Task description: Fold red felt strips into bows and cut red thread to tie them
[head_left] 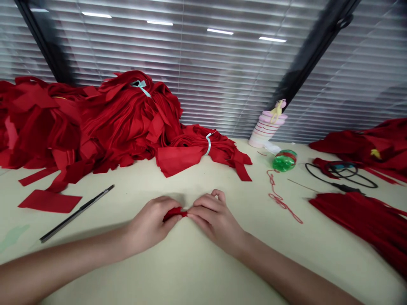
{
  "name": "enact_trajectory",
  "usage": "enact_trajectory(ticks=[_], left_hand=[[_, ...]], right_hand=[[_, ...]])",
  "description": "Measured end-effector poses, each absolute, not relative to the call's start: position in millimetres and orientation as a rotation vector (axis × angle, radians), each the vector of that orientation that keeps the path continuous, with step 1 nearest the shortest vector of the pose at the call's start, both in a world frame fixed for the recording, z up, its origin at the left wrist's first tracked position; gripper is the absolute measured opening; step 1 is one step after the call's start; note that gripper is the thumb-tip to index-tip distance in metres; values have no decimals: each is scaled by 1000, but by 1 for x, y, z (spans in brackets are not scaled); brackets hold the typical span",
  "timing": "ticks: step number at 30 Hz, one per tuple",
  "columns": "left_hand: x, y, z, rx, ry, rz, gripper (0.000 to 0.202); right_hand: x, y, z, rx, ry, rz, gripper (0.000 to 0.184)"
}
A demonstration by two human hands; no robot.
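Pale tabletop [197,262] is carrying heaps of red fabric [127,123] below the blinds [222,84]. At its near middle the left hand [152,220] and right hand [213,216] are both pinching one small red fabric piece [174,213], pressing it down. It is looking bunched but only partly folded.

Work surface: one wide table [197,262] with a pale cream, matt top, smooth, carrying soft shadows and a faint greenish stain [12,237] near its left edge. Rear boundary: a window wall covered across its whole width by grey-white horizontal slatted blinds [222,84], which come down to the table's far edge and are crossed by two dark frame bars, one slanting at the left [44,42] and one at the right [314,55]. Lighting: even and diffuse, with four short white strip lights [220,31] showing high on the slats; whether these are fittings or reflections cannot be told.
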State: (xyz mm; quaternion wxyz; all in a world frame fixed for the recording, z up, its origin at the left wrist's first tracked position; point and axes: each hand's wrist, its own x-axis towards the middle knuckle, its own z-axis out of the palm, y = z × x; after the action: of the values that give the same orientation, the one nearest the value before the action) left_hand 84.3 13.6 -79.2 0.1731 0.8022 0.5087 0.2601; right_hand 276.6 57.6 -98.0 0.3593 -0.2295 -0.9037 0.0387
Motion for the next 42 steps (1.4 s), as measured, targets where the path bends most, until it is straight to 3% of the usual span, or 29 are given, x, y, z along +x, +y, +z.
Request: enact_trajectory(ticks=[8,18,21,26,30,35,39,42], left_hand=[[87,9,-80,2235,1510,767,17],[94,0,-64,1607,1335,1001,29],[94,-5,-56,1544,1209,890,26],[89,-11,-52,1915,1090,757,14],[82,-10,-54,2521,1053,678,17],[79,-5,-56,2675,1263,690,22],[85,-4,-53,2287,1385,833,15],[89,-4,-46,1839,1404,810,20]], right_hand=[[276,50,-92,-523,-2342,-126,18],[277,45,-87,-514,-2131,-400,8],[279,45,-85,-548,-2075,-147,9],[288,51,-70,-612,-2053,703,12],[295,46,-57,-555,-2226,854,9],[293,31,-59,-440,-2384,452,7],[291,22,-65,-268,-2514,-227,15],[291,17,-65,-148,-2500,-606,24]])
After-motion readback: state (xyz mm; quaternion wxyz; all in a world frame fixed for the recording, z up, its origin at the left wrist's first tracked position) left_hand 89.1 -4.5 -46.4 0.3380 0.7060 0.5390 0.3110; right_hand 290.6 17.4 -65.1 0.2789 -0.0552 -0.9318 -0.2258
